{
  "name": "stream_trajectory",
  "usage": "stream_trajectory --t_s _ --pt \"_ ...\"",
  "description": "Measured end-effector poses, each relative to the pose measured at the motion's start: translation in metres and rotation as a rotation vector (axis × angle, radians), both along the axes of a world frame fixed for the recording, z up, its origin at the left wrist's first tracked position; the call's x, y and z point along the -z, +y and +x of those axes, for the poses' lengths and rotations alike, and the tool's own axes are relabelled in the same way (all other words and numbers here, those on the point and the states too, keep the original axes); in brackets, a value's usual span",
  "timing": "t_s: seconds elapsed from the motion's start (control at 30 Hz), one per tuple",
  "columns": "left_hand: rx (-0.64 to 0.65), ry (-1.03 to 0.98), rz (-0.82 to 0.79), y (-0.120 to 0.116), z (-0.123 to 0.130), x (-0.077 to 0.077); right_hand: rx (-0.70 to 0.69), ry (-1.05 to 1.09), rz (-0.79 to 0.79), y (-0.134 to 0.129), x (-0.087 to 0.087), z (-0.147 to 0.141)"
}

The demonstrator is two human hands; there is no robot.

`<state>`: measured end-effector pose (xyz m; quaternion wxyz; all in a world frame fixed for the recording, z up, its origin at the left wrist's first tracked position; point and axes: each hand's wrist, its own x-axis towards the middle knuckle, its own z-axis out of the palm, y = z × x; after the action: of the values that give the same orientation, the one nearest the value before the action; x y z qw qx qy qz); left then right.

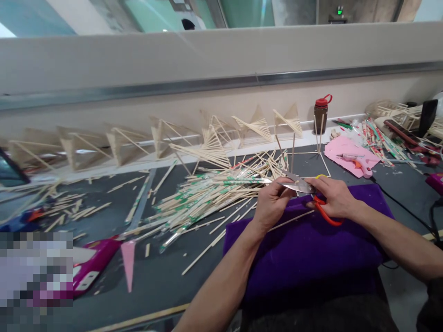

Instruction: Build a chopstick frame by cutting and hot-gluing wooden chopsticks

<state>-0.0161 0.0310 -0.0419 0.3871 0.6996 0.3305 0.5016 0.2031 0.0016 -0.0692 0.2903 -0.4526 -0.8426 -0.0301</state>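
Observation:
My right hand (334,196) is closed around the handles of scissors (300,186), one loop orange-red and the other yellow. Their metal blades point left, spread apart, toward my left hand (272,203). That hand has its fingers pinched together close beside the blade tips; what lies between them, if anything, is too small to make out. Under both hands is a folded purple cloth (318,258). A thin wooden stick (290,220) crosses the cloth just below my hands.
Loose and wrapped wooden sticks (207,193) cover the table's middle. Fan-shaped stick models (254,127) line the wall. A red-lidded bottle (320,115) stands behind. On the right, a glue gun (356,162) rests on pink paper (337,147); its cable runs rightward. A magenta tool (97,260) lies left.

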Motion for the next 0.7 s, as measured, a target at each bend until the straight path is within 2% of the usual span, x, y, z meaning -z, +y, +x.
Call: stream_trajectory --t_s 0.13,0.33,0.57,0.7 --pt "0.000 0.018 -0.006 -0.0025 -0.0003 -0.0047 -0.013 0.026 0.049 0.0002 -0.0010 0.0003" --pt "0.028 0.036 0.016 -0.0022 -0.0017 -0.0068 -0.007 0.033 0.016 -0.0006 -0.0006 0.0003" --pt "0.069 0.046 -0.031 -0.0038 -0.0016 -0.0072 -0.050 0.081 -0.019 -0.0008 -0.0007 -0.0011" --pt "0.083 0.093 0.013 -0.0045 -0.0014 -0.0049 -0.056 0.083 -0.007 -0.0016 -0.0017 -0.0013"
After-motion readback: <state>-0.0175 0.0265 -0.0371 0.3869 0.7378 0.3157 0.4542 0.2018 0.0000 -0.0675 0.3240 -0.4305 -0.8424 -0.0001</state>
